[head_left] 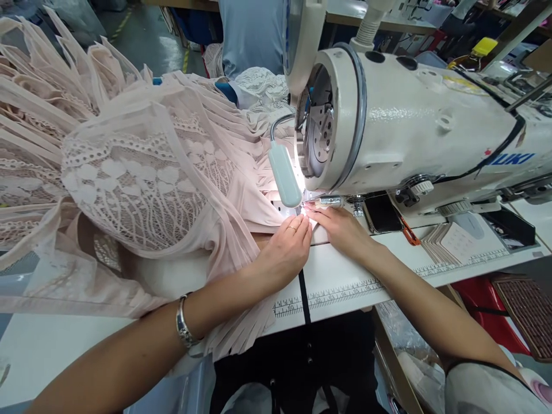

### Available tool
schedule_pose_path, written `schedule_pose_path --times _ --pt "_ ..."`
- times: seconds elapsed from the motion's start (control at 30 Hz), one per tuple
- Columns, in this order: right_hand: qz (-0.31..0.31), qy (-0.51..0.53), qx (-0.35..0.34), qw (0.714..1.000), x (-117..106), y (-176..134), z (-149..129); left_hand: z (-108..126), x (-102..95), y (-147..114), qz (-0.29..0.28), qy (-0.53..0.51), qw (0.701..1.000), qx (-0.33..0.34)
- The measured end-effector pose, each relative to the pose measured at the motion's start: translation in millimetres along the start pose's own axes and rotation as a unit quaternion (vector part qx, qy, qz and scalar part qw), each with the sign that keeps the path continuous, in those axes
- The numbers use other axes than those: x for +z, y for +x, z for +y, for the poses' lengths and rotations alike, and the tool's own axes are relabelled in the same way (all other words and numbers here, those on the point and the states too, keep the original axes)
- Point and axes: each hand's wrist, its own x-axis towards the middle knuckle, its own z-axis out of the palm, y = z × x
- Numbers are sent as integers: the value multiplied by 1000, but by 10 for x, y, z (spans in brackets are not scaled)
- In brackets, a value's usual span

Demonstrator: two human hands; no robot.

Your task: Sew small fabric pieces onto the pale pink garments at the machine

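Observation:
A pale pink lace bra (138, 195) lies with its cup to the left, and its plain fabric edge runs to the lit needle area of a white sewing machine (405, 115). My left hand (285, 248) wears a ring, and its bent fingers pinch the fabric just in front of the needle area. From the right, my right hand (342, 227) meets it there, fingertips closed on the same edge. The two hands nearly touch. A small mint-green lamp (284, 175) hangs directly above and lights the spot. The fingertips partly hide the cloth between them.
More bras with hanging straps (38, 109) pile up at the left. A phone-like black device (383, 213), orange snips (409, 231) and a stack of cards (452, 241) lie under the machine arm. A ruler tape (345, 292) follows the table's front edge.

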Motion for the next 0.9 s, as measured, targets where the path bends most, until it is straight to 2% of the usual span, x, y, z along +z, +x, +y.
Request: schedule_pose_path --times 0.3,0.5,0.9 --pt "2 47 14 999 24 8 52 -27 42 -1 11 -37 999 -7" --pt "12 35 17 999 -25 22 -23 -44 10 25 18 -5 1000 -3" --pt "0 0 33 999 -96 69 -107 -73 65 30 21 4 1000 -17"
